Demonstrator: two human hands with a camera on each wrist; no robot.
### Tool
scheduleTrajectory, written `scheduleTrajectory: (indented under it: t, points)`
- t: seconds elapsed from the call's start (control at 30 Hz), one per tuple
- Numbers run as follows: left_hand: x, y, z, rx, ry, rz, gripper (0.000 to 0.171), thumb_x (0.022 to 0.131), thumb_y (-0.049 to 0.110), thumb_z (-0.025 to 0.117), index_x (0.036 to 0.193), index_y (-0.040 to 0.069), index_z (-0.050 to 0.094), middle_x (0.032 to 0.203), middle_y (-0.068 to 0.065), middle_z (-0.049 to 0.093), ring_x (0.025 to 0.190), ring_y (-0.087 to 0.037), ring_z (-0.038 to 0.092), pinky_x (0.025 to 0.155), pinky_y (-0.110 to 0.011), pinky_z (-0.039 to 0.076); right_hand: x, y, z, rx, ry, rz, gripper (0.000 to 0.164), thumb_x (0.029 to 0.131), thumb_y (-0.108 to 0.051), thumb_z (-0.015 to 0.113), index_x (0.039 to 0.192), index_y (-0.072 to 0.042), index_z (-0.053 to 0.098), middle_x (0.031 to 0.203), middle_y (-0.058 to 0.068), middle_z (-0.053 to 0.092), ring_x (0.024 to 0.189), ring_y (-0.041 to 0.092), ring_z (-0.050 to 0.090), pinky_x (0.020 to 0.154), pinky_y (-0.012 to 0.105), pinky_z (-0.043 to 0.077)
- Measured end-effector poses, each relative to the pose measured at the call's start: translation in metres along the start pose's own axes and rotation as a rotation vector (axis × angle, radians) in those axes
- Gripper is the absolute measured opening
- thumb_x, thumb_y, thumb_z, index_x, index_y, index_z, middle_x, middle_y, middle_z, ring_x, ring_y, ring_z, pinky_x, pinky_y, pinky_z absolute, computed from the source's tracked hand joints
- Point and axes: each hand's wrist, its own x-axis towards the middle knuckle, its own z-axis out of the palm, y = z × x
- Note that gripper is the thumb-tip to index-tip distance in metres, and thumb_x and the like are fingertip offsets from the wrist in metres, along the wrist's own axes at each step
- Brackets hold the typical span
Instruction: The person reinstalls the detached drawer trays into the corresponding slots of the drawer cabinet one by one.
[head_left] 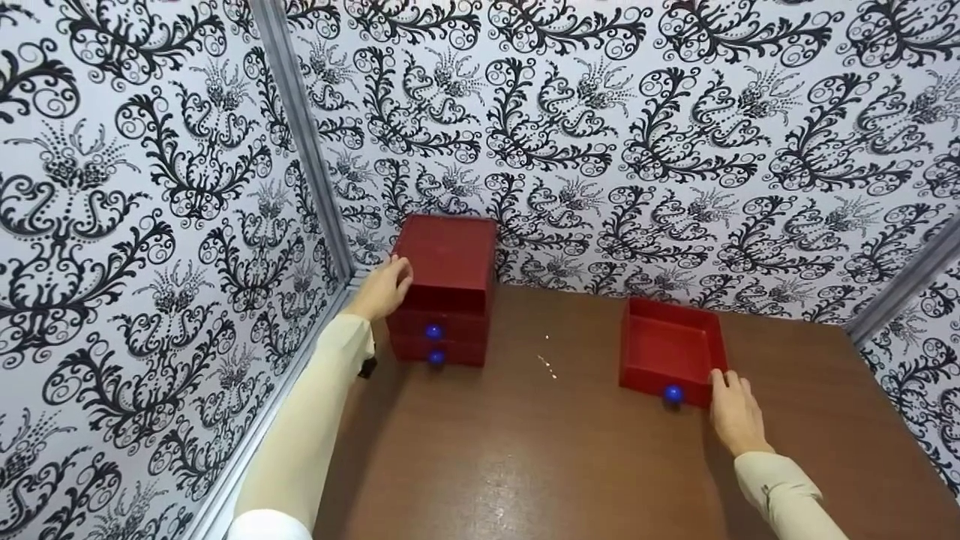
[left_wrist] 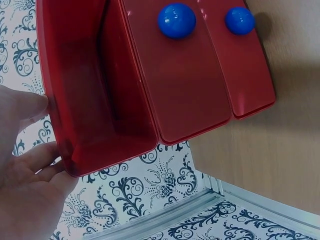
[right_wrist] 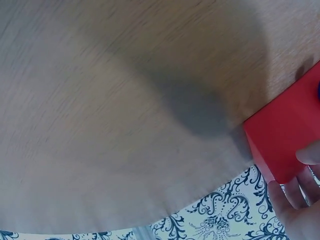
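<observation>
A red drawer cabinet [head_left: 448, 251] stands at the back left, its top slot [left_wrist: 82, 90] without a drawer. Two closed drawers with blue ball knobs [head_left: 433, 331] sit below that slot. At the cabinet's upper left front corner, my left hand [head_left: 381, 291] grips the edge, thumb on the top and fingers at the side in the left wrist view. The removed red drawer [head_left: 646, 376] lies on the table to the right, hollow side up, its blue knob [head_left: 673, 394] facing me. My right hand [head_left: 736, 412] pinches its front right corner, thumb against the front face [right_wrist: 285, 130].
The brown wooden table [head_left: 510, 450] spans between cabinet and drawer, with small bright specks [head_left: 549, 365] on it. Black-and-white patterned walls [head_left: 562, 150] close off the back and sides. A grey metal post [head_left: 307, 142] rises behind the left arm.
</observation>
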Motion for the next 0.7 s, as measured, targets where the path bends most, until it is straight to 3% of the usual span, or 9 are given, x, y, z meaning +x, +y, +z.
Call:
scheduleTrajectory:
  t: [0.03,0.33,0.5,0.6,0.7]
  points:
    - [-0.001,0.001,-0.001,-0.003,-0.027,-0.017,0.011,0.097,0.010,0.054,0.101,0.000,0.055,0.141,-0.034,0.052,0.140,-0.046,0.043,0.117,-0.057,0.038,0.000,0.000,-0.001,-0.004,-0.007,-0.001,0.020,0.086,0.014,0.050,0.105,0.010,0.053,0.095,0.032,0.056,0.083,0.049,0.053,0.069,0.063,0.051]
    - [-0.004,0.001,-0.002,0.012,-0.043,-0.043,0.011,0.098,0.011,0.052,0.102,0.001,0.054,0.144,-0.032,0.050,0.141,-0.047,0.042,0.116,-0.059,0.038,0.003,0.003,-0.007,-0.037,-0.109,0.006,0.022,0.088,0.015,0.048,0.109,0.009,0.052,0.095,0.032,0.059,0.084,0.049,0.057,0.070,0.065,0.052]
    - [-0.002,0.006,-0.006,0.023,-0.101,-0.091,0.015,0.100,0.016,0.050,0.109,0.003,0.055,0.150,-0.029,0.044,0.144,-0.045,0.039,0.118,-0.058,0.036,-0.002,0.005,-0.010,-0.013,-0.149,0.022,0.026,0.087,0.015,0.050,0.111,0.007,0.052,0.096,0.032,0.060,0.086,0.049,0.058,0.072,0.064,0.053]
    - [-0.001,0.007,-0.007,0.031,-0.120,-0.101,0.017,0.101,0.017,0.049,0.112,0.005,0.054,0.148,-0.029,0.047,0.139,-0.046,0.046,0.115,-0.059,0.040,-0.005,0.005,-0.011,0.027,-0.150,0.035,0.024,0.086,0.013,0.054,0.108,0.005,0.053,0.093,0.030,0.059,0.084,0.047,0.058,0.070,0.063,0.053]
    - [0.000,0.008,-0.008,0.041,-0.111,-0.083,0.016,0.100,0.016,0.050,0.112,0.006,0.056,0.133,-0.027,0.059,0.126,-0.045,0.057,0.106,-0.058,0.048,-0.008,0.002,-0.013,0.065,-0.107,0.016,0.022,0.083,0.013,0.059,0.102,0.003,0.054,0.087,0.026,0.058,0.079,0.045,0.058,0.066,0.061,0.052]
